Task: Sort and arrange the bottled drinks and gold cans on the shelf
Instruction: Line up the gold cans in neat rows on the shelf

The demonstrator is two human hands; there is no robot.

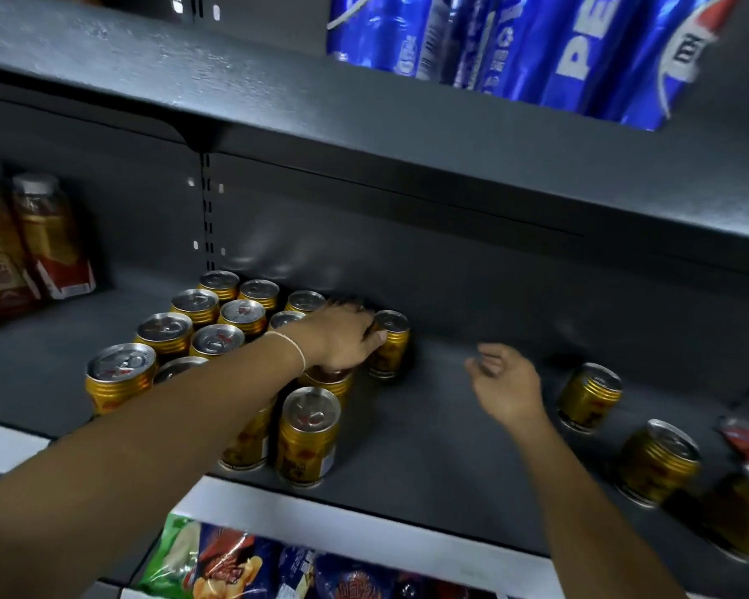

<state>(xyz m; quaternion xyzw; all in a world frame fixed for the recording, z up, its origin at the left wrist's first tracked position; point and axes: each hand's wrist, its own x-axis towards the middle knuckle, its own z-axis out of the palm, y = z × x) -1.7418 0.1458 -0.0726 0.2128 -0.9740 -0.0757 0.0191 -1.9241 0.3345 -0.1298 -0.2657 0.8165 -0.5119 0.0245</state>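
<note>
Your left hand point(347, 339) curls its fingers point(375, 337) round one gold can point(389, 348) at the back of the shelf point(450, 447), beside some thirteen clustered cans point(165, 332). Your right hand point(509, 384) hovers loosely open, empty. Three loose cans point(589, 395) stand right, two bottled drinks point(48, 235) left

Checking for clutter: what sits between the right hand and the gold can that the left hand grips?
Nothing: in the head view, only bare dark shelf lies between the right hand and that gold can in the left hand.
</note>
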